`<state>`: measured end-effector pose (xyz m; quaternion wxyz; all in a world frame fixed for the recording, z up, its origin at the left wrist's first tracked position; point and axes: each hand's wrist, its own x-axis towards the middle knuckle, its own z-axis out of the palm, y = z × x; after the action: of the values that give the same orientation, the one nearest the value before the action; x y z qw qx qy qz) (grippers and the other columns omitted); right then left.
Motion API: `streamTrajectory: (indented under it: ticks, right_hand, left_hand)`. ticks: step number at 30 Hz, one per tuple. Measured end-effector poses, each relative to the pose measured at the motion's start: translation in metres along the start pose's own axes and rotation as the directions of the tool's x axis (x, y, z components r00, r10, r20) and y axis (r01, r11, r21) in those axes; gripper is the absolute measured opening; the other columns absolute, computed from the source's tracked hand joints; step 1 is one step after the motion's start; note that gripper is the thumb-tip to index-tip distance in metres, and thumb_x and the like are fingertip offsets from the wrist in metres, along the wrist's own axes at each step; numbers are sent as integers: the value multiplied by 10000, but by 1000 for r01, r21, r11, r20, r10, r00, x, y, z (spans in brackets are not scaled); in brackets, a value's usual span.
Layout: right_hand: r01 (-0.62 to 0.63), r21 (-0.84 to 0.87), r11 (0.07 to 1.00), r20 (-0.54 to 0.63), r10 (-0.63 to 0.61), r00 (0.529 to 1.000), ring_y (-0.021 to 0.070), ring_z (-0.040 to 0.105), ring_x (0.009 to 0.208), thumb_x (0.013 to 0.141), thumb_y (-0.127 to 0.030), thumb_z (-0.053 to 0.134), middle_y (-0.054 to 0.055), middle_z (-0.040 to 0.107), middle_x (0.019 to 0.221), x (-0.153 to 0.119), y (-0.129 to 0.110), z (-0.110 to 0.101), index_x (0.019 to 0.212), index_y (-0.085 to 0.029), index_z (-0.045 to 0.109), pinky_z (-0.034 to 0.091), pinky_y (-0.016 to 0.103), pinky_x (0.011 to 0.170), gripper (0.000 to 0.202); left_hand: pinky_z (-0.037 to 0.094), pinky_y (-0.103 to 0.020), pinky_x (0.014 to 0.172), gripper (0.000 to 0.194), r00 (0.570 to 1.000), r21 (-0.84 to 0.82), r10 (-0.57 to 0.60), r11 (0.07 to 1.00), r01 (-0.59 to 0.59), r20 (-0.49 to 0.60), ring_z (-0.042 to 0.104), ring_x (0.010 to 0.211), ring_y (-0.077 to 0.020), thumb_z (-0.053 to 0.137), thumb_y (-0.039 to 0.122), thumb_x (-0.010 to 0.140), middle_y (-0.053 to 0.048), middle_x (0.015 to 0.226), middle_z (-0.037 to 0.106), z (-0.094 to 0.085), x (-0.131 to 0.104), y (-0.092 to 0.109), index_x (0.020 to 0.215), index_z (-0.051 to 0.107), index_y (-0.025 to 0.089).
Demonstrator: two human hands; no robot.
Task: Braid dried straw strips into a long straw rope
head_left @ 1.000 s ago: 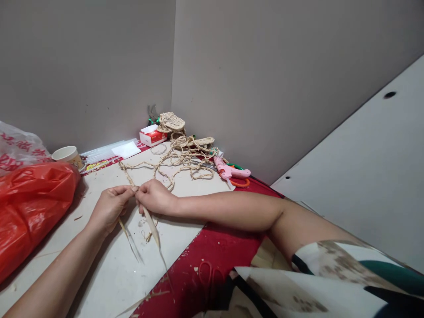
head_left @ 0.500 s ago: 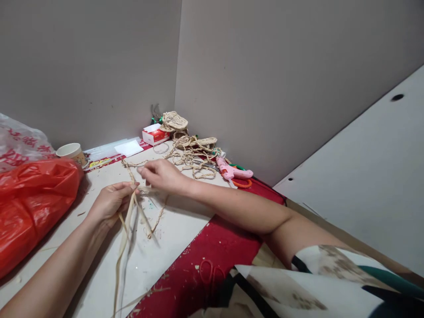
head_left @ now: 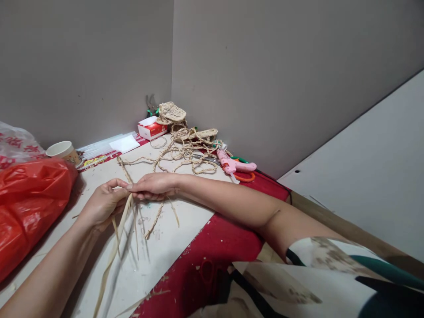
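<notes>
A thin braided straw cord runs back from my fingers, and loose pale strands hang from its near end over the white board. My left hand pinches the braid where the strands begin. Right beside it, the fingers of my right hand are closed on the strands, with the fingertips of both hands meeting. Another strand sticks out below my right hand. A short braided end lies on the board below my right wrist.
Behind are a heap of braided cord, coiled straw pieces, a red tissue box and pliers. A pink glue gun lies right. Left stand a paper cup and red bag. Red-handled scissors lie near the front.
My right hand has come down and left to meet my left hand and closed on the strands. The hanging strands have shifted, and the view has moved slightly.
</notes>
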<state>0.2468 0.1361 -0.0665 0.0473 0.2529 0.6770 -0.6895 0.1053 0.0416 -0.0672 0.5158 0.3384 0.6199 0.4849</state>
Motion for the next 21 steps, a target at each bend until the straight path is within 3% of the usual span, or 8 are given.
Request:
streamTrajectory:
  ticks: [7, 14, 17, 21]
  right_hand:
    - [75, 185, 980, 220, -116, 969, 18, 165, 346, 825, -488, 546, -114, 222, 475, 2, 8, -8, 720, -167, 413, 149, 121, 296, 363]
    - [90, 234, 968, 240, -148, 959, 27, 153, 346, 903, -340, 433, -110, 205, 468, 3, 11, -11, 711, -172, 395, 138, 120, 299, 258]
    - [54, 217, 975, 189, -96, 977, 29, 146, 333, 888, -287, 407, -111, 216, 446, 5, 12, -6, 695, -175, 390, 128, 124, 291, 224]
    - [50, 150, 987, -1, -50, 999, 31, 169, 301, 833, -277, 427, -106, 256, 407, 5, 11, 4, 653, -172, 399, 141, 140, 272, 210]
  left_hand:
    - [301, -141, 392, 378, 1000, 19, 11, 1000, -11, -29, 486, 386, -70, 815, 282, 513, 32, 504, 612, -1, 0, 5, 730, 523, 181]
    - [316, -156, 400, 353, 999, 61, 40, 997, -40, 2, 486, 408, -78, 786, 364, 569, 23, 553, 616, -4, 1, 3, 748, 543, 180]
    - [258, -162, 382, 339, 997, 163, 73, 984, -77, 32, 396, 371, -62, 746, 405, 606, 45, 500, 547, -4, 1, 2, 754, 546, 175]
    - [239, -182, 401, 309, 989, 402, 116, 905, -141, 86, 365, 400, -76, 663, 428, 659, 43, 512, 534, -5, -1, 6, 807, 580, 170]
